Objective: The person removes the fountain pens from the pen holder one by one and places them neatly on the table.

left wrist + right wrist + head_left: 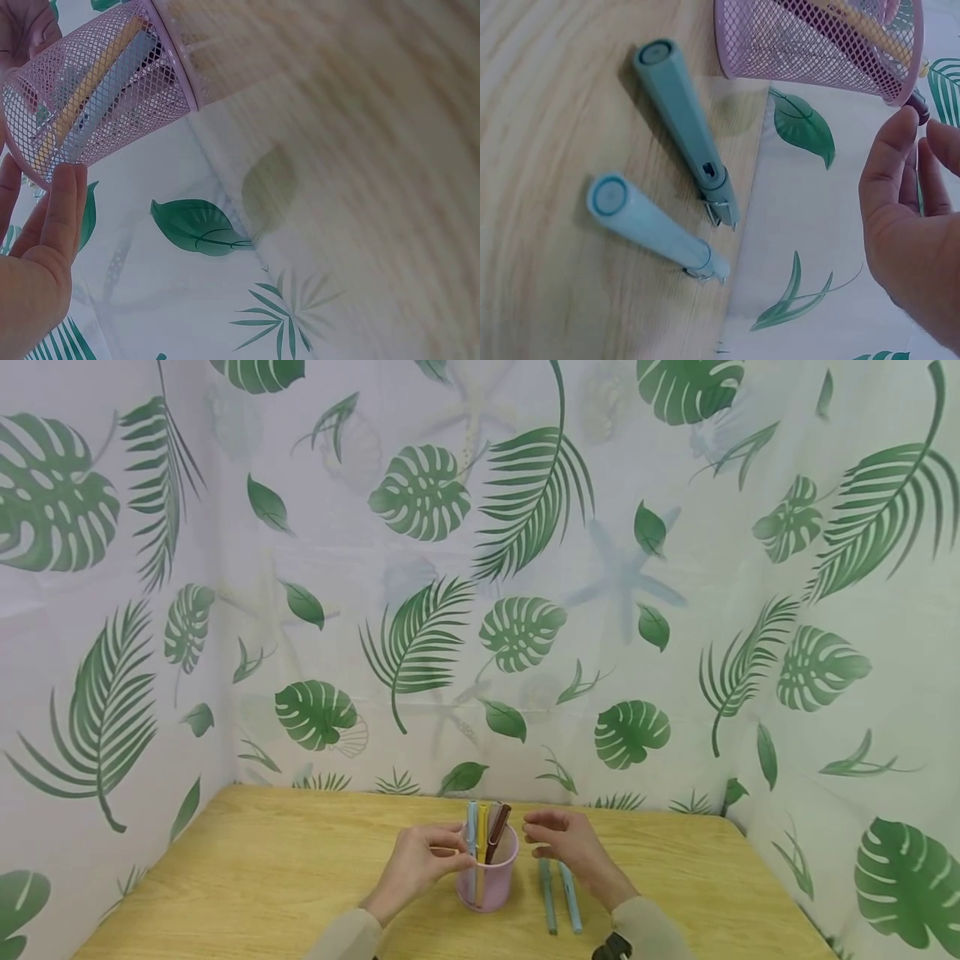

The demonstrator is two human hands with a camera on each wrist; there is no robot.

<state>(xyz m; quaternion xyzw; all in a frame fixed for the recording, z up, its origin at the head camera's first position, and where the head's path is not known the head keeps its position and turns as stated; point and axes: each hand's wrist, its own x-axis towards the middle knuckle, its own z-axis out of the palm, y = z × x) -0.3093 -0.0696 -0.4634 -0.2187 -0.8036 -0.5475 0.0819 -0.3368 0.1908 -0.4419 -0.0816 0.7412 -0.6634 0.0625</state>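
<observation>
Your left hand rests against the left side of the pink mesh pen cup, fingers lying loosely along its wall and thumb near the rim; the left wrist view shows straight fingertips touching the mesh rather than wrapping round it. The cup stands upright on the wooden worktop, near the front edge and about midway across.

Inside the cup you have a light blue pen, a yellow pen and a brown pen, all standing on end and reaching above the rim, the brown one leaning to the right.

Your right hand hovers just to the right of the cup's rim, fingers relaxed and slightly bent, gripping nothing. In the right wrist view its fingertips sit close to the brown pen's tip but whether they touch cannot be told.

Below that hand, two pens lie flat on the worktop just right of the cup: a teal pen nearer the cup and a paler blue pen beside it, roughly parallel and slightly apart. Both have metal clips.

A leaf-print curtain hangs behind and to both sides of the worktop.
</observation>
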